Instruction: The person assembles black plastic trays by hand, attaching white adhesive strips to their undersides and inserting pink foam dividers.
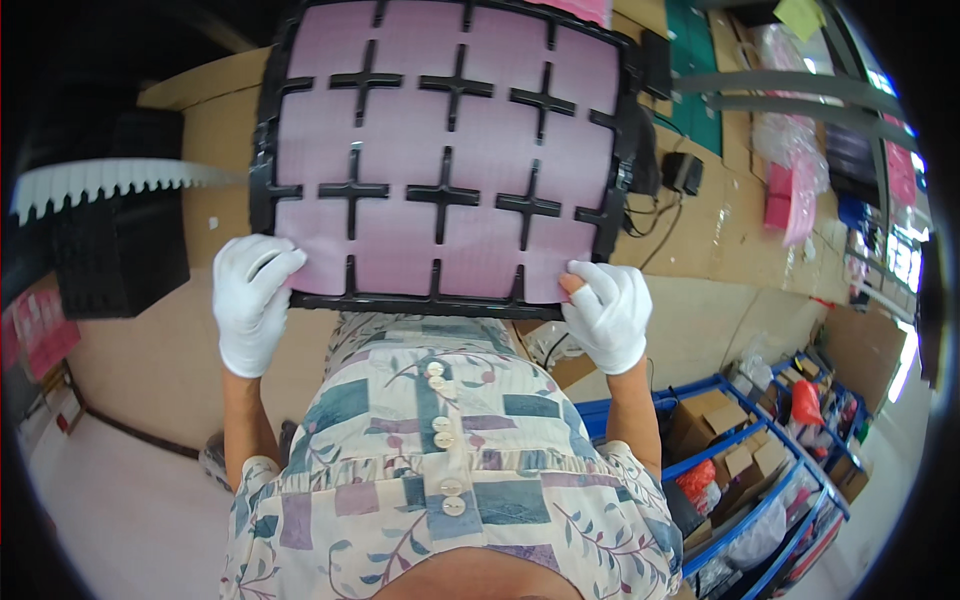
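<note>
A black plastic tray [440, 305] with raised cross-shaped ribs is in front of me, its near edge close to my body. A thin pinkish-purple sheet [400, 150] lies in it, and the black crosses show through its cut-outs. My left hand [253, 295], in a white glove, is closed at the sheet's near left corner, thumb and fingers pinched together. At the near right corner my right hand [608, 312], also gloved in white, pinches the sheet, with a bare thumb tip showing. The undersides of both corners are hidden by the fingers.
The tray is over a brown work table [720, 230]. A black power adapter [682, 173] with cables lies right of it. Black bins [120, 240] stand at the left, beside a white toothed strip [120, 183]. A blue rack [740, 430] holds cardboard boxes at lower right.
</note>
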The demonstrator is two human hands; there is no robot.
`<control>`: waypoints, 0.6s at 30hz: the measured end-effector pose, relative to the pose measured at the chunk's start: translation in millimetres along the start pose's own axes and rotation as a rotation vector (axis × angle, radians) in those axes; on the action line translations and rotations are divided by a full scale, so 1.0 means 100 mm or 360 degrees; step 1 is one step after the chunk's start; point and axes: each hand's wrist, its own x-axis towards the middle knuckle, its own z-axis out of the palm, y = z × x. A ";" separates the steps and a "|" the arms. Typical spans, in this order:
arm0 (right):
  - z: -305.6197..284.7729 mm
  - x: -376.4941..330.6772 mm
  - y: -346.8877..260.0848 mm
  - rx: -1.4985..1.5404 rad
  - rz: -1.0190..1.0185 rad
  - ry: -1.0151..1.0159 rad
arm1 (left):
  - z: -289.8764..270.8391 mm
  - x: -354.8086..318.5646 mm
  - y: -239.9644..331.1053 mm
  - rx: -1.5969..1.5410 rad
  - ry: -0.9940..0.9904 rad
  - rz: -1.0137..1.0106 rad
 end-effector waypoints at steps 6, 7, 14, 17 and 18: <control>0.00 -0.06 -0.02 -0.0046 0.0025 -0.0022 | 0.02 -0.01 0.00 0.0056 -0.0026 0.0029; 0.01 -0.06 -0.02 -0.0033 0.0014 -0.0017 | 0.03 -0.02 0.00 0.0036 -0.0034 0.0032; 0.03 -0.04 -0.01 -0.0056 0.0000 -0.0014 | 0.00 0.03 -0.03 0.0102 0.0001 0.0111; -0.01 0.01 -0.05 -0.0021 0.0013 -0.0072 | 0.00 0.05 0.00 0.0219 -0.0036 0.0119; -0.02 0.03 -0.07 0.0010 0.0026 -0.0116 | 0.00 0.04 -0.01 0.0220 -0.0037 0.0118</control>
